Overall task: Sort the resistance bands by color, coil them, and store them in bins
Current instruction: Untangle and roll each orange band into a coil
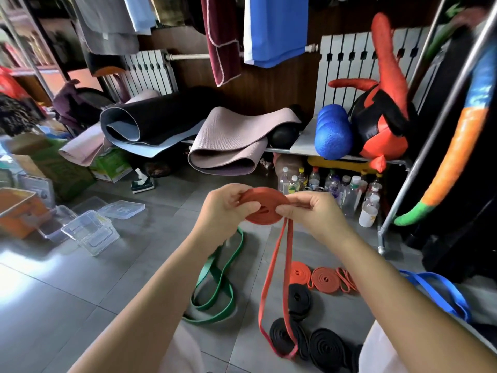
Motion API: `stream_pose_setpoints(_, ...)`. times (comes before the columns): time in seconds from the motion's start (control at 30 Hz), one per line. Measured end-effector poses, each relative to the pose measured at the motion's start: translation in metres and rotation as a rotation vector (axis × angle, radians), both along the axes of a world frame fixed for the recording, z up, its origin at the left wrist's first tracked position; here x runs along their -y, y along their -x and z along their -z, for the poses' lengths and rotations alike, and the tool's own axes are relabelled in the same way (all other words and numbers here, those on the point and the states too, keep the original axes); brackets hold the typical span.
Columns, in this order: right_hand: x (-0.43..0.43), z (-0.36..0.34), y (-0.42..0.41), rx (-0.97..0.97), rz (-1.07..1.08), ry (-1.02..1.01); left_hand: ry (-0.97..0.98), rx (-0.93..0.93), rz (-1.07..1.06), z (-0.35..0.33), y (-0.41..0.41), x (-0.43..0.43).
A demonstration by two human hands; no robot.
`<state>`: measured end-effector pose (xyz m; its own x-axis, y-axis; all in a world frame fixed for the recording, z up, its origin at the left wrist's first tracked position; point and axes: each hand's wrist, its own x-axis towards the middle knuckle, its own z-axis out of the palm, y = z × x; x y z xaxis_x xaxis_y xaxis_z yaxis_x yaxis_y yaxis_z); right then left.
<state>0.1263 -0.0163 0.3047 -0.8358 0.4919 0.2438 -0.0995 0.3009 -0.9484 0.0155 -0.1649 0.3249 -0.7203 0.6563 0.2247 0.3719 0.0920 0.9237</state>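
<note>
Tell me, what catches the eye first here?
At centre the left hand and right hand grip a half-coiled red band whose loose loop hangs toward the floor. Below lie finished red coils and black coils; a green band sprawls uncoiled to their left, clear bins farther left.

- A home room is indicated by a white ribbed radiator (349, 68) and a hung blue-and-white garment (274, 30).
- Storage use is shown by a rolled black exercise mat (161, 122) and clear plastic bottles (322, 184).
</note>
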Motion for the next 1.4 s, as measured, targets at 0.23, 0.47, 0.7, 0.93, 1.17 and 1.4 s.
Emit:
stream_pose_setpoints(0.23, 0.009, -0.052, -0.005, -0.148, 0.022, -0.004, -0.397, 0.452, 0.056, -0.038, -0.014, 0.002)
stream_pose_setpoints(0.47, 0.026, -0.067, -0.012, -0.198, 0.026, 0.133, -0.66, 0.75, 0.219, -0.046, -0.038, -0.006)
stream_pose_setpoints(0.7, 0.021, -0.073, -0.031, -0.129, 0.032, 0.064, -0.204, 0.23, -0.025, -0.049, -0.043, 0.008)
stream_pose_setpoints(0.93, 0.021, -0.064, -0.043, 0.116, 0.03, -0.36, 0.393, -0.796, 0.08, -0.07, -0.038, 0.013)
stream_pose_setpoints(1.17, 0.013, -0.059, -0.051, -0.025, -0.004, -0.074, 0.119, -0.187, 0.129, -0.061, -0.034, 0.012)
stream_pose_setpoints(1.4, -0.005, -0.036, -0.032, -0.056, -0.024, 0.051, -0.256, 0.403, 0.193, -0.03, -0.028, -0.005)
